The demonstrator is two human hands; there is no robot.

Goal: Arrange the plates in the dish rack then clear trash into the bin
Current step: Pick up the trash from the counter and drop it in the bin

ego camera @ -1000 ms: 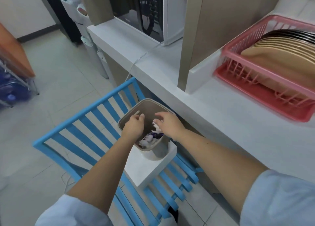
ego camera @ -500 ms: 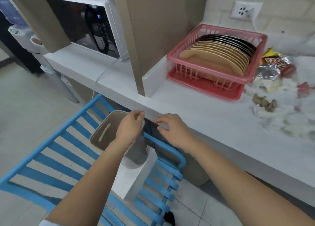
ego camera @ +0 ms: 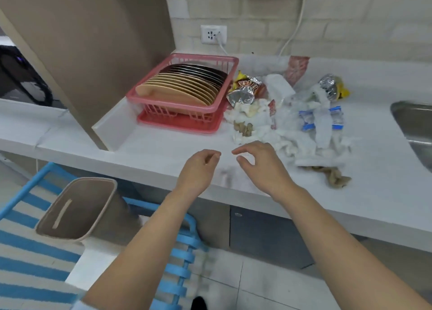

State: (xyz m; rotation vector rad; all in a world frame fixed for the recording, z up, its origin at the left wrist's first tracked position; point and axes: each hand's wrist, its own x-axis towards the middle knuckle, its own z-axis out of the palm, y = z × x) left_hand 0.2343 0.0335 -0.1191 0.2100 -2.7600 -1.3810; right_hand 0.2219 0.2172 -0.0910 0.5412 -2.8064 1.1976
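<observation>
A pink dish rack (ego camera: 184, 110) on the white counter (ego camera: 163, 151) holds a row of upright tan and dark plates (ego camera: 187, 85). To its right lies a heap of trash (ego camera: 292, 113): crumpled white tissues, foil snack wrappers, blue-and-white packets and brown scraps. The beige bin (ego camera: 77, 209) stands on a white block on a blue slatted chair (ego camera: 28, 258), below the counter's edge at the left. My left hand (ego camera: 198, 169) and my right hand (ego camera: 259, 162) hover over the counter's front edge, fingers loosely curled, holding nothing. The nearest tissues lie just beyond my right hand.
A steel sink (ego camera: 413, 127) is set into the counter at the far right. A tall brown cabinet panel (ego camera: 93, 41) stands left of the rack. A wall socket (ego camera: 213, 34) with a plugged cord is behind the rack. A microwave (ego camera: 21, 80) shows at far left.
Both hands have left the bin and risen to the counter's front edge, empty. My view has swung right and up, bringing the trash heap and sink into sight.
</observation>
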